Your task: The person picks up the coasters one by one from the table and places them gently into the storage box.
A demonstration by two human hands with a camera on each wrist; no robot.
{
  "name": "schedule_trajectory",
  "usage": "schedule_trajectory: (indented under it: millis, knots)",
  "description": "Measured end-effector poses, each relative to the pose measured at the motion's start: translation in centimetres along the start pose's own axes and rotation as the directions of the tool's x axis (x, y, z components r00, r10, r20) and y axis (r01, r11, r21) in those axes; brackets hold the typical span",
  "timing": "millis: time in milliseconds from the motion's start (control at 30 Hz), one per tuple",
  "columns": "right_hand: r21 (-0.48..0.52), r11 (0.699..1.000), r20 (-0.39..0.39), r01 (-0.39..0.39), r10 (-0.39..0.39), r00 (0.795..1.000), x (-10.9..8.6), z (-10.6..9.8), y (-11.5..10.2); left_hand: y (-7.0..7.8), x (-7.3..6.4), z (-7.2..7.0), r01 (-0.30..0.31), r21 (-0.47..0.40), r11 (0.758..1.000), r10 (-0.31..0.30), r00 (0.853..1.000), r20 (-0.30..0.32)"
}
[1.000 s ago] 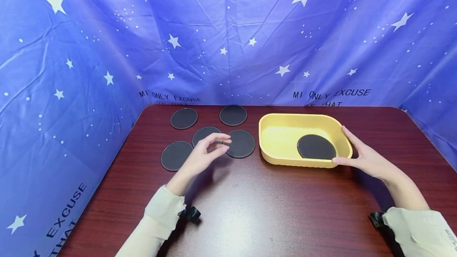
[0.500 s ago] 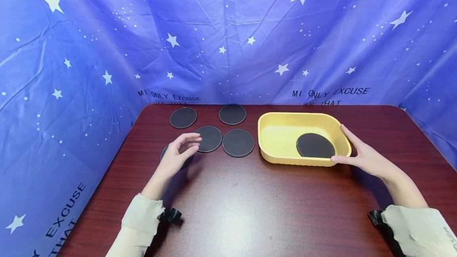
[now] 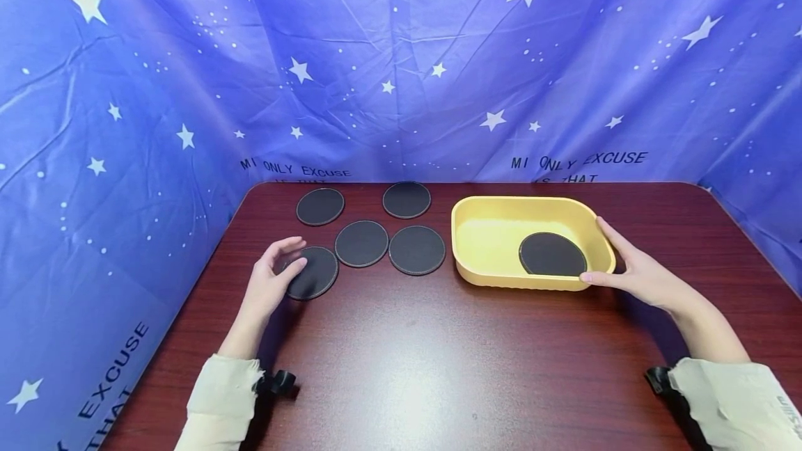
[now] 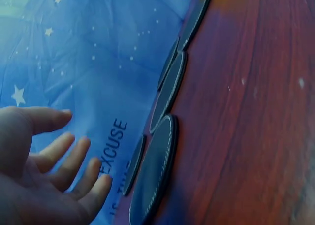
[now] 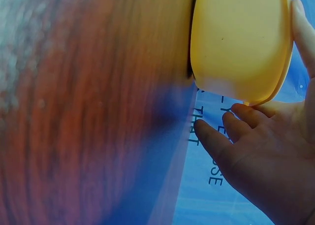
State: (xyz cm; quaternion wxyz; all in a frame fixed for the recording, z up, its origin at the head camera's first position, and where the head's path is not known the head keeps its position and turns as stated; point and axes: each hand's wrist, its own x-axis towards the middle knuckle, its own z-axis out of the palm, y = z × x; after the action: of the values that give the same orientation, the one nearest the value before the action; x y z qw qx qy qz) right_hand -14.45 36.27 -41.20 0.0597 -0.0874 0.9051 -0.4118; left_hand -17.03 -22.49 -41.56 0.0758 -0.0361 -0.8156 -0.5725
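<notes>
My left hand (image 3: 266, 287) is over the left edge of the front-left black round coaster (image 3: 318, 273), its thumb overlapping the coaster in the head view. In the left wrist view the fingers (image 4: 71, 161) are parted and relaxed, with nothing between them, and the stitched coaster (image 4: 155, 171) lies flat beyond them. My right hand (image 3: 648, 284) holds the right end of a yellow rectangular tub (image 3: 485, 273), thumb at the front rim and fingers along the outer side. One black coaster (image 3: 551, 255) lies inside the tub. In the right wrist view the tub's outer wall (image 5: 241, 43) meets the fingers.
Several other black coasters lie left of the tub: a back-left one (image 3: 320, 207), a back one (image 3: 406, 200), a middle one (image 3: 361, 243) and one nearest the tub (image 3: 416, 250). The dark red wooden table (image 3: 401, 360) ends at a blue star-patterned curtain (image 3: 376, 54).
My left hand has moved left, from above the middle coasters to the front-left one, carrying nothing. My right hand stays at the tub's end, and the tub has stayed in place.
</notes>
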Motion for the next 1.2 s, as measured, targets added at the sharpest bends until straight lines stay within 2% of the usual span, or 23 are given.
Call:
schedule_trajectory:
  millis: [100, 300, 500, 767, 933, 1067, 1200]
  knots:
    - [0.003, 1.000, -0.003, 0.009, -0.009, 1.000, 0.0, 0.0, 0.0, -0.3, -0.3, -0.5, 0.084, 0.008, 0.996, -0.084, 0.996, -0.041]
    - [0.002, 1.000, 0.000, 0.008, -0.008, 1.000, 0.0, 0.0, 0.1, -0.8, -0.9, -1.3, 0.214, 0.030, 0.976, -0.212, 0.975, -0.059]
    - [0.004, 1.000, 0.002, -0.004, 0.004, 1.000, 0.0, 0.0, 0.1, -1.2, -1.5, -2.0, 0.272, 0.049, 0.961, -0.271, 0.962, -0.038]
    - [0.003, 1.000, -0.004, 0.004, -0.004, 1.000, 0.0, 0.0, 0.0, -1.0, -1.6, -2.2, 0.327, 0.022, 0.945, -0.327, 0.945, 0.000]
    - [0.008, 1.000, -0.002, 0.001, -0.001, 1.000, 0.0, 0.1, 0.1, -0.6, -1.6, -2.2, 0.361, -0.071, 0.930, -0.362, 0.932, 0.004]
    - [0.007, 1.000, -0.005, 0.000, 0.000, 1.000, 0.0, 0.1, 0.1, -0.2, -1.5, -2.3, 0.400, -0.185, 0.898, -0.403, 0.915, 0.020]
    - [0.013, 1.000, -0.008, 0.008, -0.008, 1.000, 0.0, 0.1, 0.1, 0.0, -1.4, -2.3, 0.407, -0.275, 0.871, -0.414, 0.909, 0.035]
